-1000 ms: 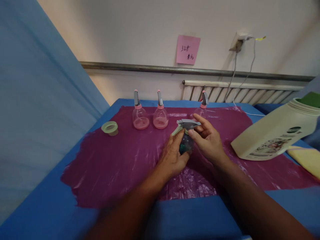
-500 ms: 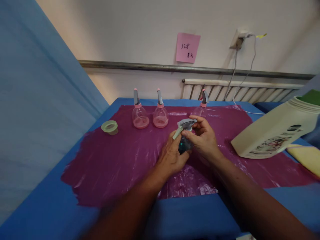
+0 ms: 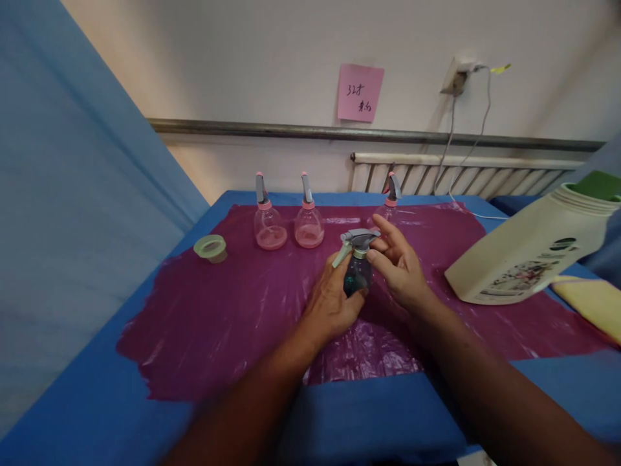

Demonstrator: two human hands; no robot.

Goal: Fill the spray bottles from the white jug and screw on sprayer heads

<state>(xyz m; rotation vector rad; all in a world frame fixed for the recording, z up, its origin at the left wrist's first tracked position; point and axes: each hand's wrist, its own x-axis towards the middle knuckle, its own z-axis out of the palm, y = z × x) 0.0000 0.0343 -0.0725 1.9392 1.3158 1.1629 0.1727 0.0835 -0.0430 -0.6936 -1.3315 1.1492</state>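
Note:
My left hand (image 3: 330,291) is wrapped round the body of a small spray bottle (image 3: 357,279) with a grey head, a pale green trigger and collar, and dark greenish liquid low inside. The bottle stands upright over the purple plastic sheet (image 3: 233,304). My right hand (image 3: 398,262) is beside the bottle's head, fingers spread, with the thumb close to the collar; whether it touches cannot be made out. Behind stand two spray bottles with pink collars and pink liquid, a left one (image 3: 270,234) and a middle one (image 3: 309,232). A third pink-collared bottle (image 3: 389,208) is partly hidden by my right hand.
A pale green cup (image 3: 211,250) sits on the left. At right a large cream bottle (image 3: 524,259) with a green cap leans, near a yellow cloth (image 3: 589,301). A blue curtain (image 3: 92,194) hangs left; a radiator (image 3: 466,171) and cables are behind.
My right hand's fingers have loosened from the spray bottle's head and collar and spread apart. My left hand keeps its hold. The whole view has shifted slightly.

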